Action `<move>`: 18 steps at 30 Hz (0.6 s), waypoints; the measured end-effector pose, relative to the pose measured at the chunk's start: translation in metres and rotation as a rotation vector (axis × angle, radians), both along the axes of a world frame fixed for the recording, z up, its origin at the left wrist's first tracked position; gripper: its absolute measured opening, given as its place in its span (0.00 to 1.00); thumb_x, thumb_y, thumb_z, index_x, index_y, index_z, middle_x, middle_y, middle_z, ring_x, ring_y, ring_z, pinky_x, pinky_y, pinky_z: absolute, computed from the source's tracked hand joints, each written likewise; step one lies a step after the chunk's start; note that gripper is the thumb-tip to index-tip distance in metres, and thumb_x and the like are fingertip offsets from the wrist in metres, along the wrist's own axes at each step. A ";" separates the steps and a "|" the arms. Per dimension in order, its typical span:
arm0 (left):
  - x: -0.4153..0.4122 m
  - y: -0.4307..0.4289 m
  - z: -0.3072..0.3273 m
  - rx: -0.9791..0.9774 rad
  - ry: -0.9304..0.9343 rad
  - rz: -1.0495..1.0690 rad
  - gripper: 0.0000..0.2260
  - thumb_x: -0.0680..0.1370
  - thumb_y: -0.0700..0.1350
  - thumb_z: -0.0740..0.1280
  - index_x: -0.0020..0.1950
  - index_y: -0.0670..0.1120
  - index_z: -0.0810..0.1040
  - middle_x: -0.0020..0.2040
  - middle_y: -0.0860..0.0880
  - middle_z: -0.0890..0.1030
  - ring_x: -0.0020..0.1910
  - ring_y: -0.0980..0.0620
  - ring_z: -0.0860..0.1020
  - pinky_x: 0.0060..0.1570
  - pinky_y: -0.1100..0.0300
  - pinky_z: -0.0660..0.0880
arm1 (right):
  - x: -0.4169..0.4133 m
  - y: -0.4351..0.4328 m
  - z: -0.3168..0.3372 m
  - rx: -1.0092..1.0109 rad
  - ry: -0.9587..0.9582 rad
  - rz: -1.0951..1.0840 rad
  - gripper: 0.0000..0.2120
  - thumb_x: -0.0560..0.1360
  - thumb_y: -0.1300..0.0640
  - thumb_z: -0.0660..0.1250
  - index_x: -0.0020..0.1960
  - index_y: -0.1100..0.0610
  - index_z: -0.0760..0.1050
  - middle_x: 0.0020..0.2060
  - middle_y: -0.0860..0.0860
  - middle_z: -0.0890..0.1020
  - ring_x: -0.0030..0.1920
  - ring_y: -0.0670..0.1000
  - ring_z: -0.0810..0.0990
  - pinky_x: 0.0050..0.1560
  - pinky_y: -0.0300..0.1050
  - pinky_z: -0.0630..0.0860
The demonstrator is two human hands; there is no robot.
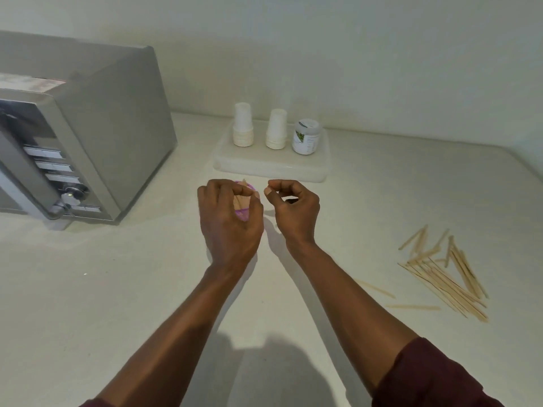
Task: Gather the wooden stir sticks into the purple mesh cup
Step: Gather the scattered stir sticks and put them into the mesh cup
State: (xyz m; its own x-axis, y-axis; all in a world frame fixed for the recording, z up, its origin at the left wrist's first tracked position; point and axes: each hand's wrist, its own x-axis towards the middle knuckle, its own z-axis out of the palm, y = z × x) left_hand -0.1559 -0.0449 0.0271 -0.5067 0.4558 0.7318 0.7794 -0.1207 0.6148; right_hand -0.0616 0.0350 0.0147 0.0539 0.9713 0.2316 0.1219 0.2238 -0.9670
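Gripping the purple mesh cup (pixel 242 214), the left hand (pixel 230 220) hides most of it; stir sticks (pixel 239 201) stand inside. The right hand (pixel 295 210) beside it is curled, holding nothing.

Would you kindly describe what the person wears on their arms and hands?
Both forearms are bare. A dark maroon sleeve covers the right arm from near the elbow; a sliver of the same colour shows at the left. No glove, ring or watch is visible on the left hand or right hand.
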 end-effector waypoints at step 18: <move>0.166 -0.004 -0.045 -0.818 0.668 -0.619 0.36 0.67 0.77 0.69 0.57 0.47 0.80 0.56 0.48 0.75 0.57 0.45 0.71 0.57 0.52 0.67 | 0.296 -0.038 -0.005 -0.362 -0.955 -0.342 0.21 0.69 0.40 0.79 0.56 0.52 0.85 0.54 0.49 0.87 0.59 0.55 0.83 0.54 0.46 0.76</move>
